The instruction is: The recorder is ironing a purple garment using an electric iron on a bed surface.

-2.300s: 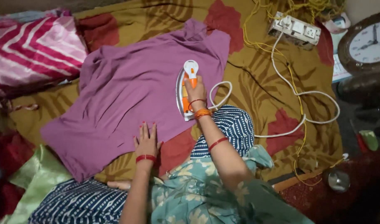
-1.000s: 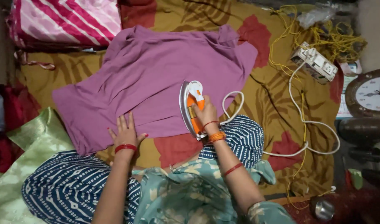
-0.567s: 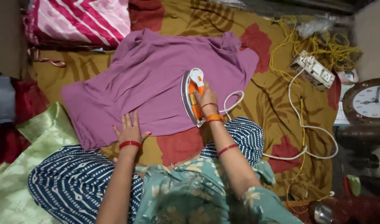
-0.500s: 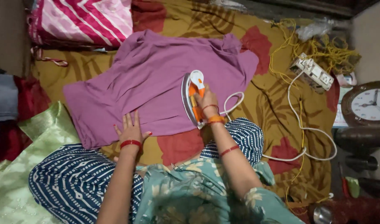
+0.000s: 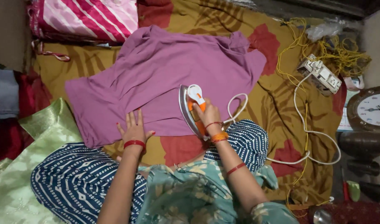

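While one purple garment [image 5: 165, 79] lies spread flat on the yellow-and-red sheet [image 5: 289, 120], one white-and-orange iron [image 5: 192, 108] rests on its lower edge, the right hand [image 5: 206, 117] clenched round the handle. Just left of the iron, the left hand [image 5: 134, 129] lies flat, its grip released, pressing the garment. One white cord [image 5: 300, 124] runs right of the iron to one power strip [image 5: 320, 76]. Farther right stands one clock [image 5: 372, 110]; beyond the garment's far edge lies a striped pink bundle [image 5: 90, 16].

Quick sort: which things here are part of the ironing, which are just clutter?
In use: iron in right hand; purple shirt pressed flat by left hand; white cord; power strip.

Lying about: wall clock; striped pink fabric; yellow wire tangle; green cloth.
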